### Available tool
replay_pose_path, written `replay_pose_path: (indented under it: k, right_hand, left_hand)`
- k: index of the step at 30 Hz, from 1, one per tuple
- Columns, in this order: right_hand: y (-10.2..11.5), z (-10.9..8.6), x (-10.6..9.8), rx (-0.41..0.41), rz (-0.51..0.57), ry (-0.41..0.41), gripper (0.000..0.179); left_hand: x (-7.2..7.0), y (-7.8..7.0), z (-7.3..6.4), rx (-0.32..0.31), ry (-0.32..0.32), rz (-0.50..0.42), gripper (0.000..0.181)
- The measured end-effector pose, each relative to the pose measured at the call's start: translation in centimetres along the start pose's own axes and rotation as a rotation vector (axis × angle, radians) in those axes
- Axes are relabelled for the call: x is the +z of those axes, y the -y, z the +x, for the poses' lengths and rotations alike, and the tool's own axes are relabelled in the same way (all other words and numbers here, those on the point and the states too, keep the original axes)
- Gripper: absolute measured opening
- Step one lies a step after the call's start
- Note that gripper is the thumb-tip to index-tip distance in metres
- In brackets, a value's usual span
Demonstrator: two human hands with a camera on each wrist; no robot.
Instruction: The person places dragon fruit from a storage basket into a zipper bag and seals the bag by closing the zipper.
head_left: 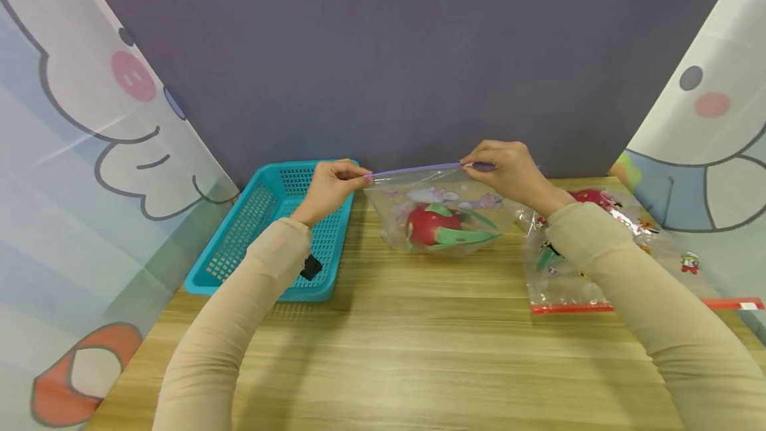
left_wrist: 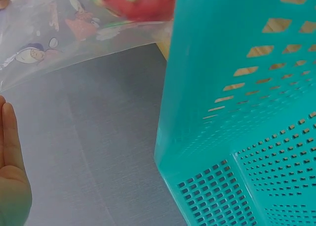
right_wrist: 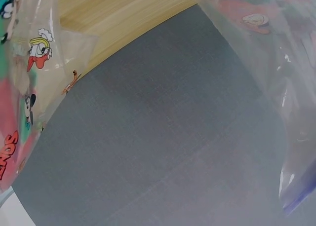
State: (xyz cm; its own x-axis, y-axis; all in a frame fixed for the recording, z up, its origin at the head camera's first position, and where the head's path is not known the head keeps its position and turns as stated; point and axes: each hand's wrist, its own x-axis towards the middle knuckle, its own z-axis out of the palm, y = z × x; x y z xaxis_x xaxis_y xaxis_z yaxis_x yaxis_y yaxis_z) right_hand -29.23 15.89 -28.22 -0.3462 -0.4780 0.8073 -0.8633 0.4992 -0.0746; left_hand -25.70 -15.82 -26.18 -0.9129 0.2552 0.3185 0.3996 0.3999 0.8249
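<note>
A clear zip bag [head_left: 413, 193] with cartoon prints and a purple zip strip hangs upright between the two hands. Inside lies a red fruit [head_left: 426, 226] with long green leaf-like scales, resembling a dragon fruit. My left hand [head_left: 331, 190] pinches the strip's left end between thumb and fingers; in the left wrist view only part of that hand [left_wrist: 12, 167] shows at the edge. Farther right along the strip, my right hand [head_left: 507, 170] pinches it, with a bit of purple between the fingers. The right wrist view shows the bag's purple edge [right_wrist: 300, 190] but not the hand.
A turquoise perforated basket [head_left: 197, 283] stands left, beneath my left forearm, with a small black object [head_left: 311, 267] inside. On the right, partly behind my right arm, lies another clear bag [head_left: 541, 291] with a red zip and red and green contents. A dark panel [head_left: 407, 58] borders the table's back.
</note>
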Motion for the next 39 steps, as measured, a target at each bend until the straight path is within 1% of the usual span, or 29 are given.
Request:
replay_pose_path:
  k: [10, 16, 23, 27, 32, 39]
  right_hand:
    - [-0.3, -0.7, -1.0, 0.016, -0.018, -0.011, 0.011]
    - [-0.7, -1.2, -1.4, 0.024, -0.015, -0.009, 0.011]
    - [-1.0, -1.6, -1.8, 0.044, -0.02, -0.003, 0.012]
    - [-1.1, -1.9, -1.9, 0.048, -0.025, -0.008, 0.013]
    - [-1.4, -2.4, -2.1, 0.061, -0.031, -0.009, 0.013]
    - [-1.7, -2.8, -2.6, 0.028, -0.056, -0.03, 0.013]
  left_hand:
    - [0.2, -0.4, 0.4, 0.022, 0.011, -0.002, 0.015]
    - [0.1, -0.5, 0.4, 0.018, 0.006, 0.02, 0.014]
    - [-0.2, -0.5, 0.3, 0.031, 0.013, -0.002, 0.014]
    - [-0.3, -0.3, 0.3, 0.027, 0.021, 0.003, 0.015]
    - [-0.3, -0.3, 0.1, 0.025, 0.014, 0.013, 0.015]
    - [-0.3, -0.2, 0.2, 0.006, 0.019, 0.009, 0.016]
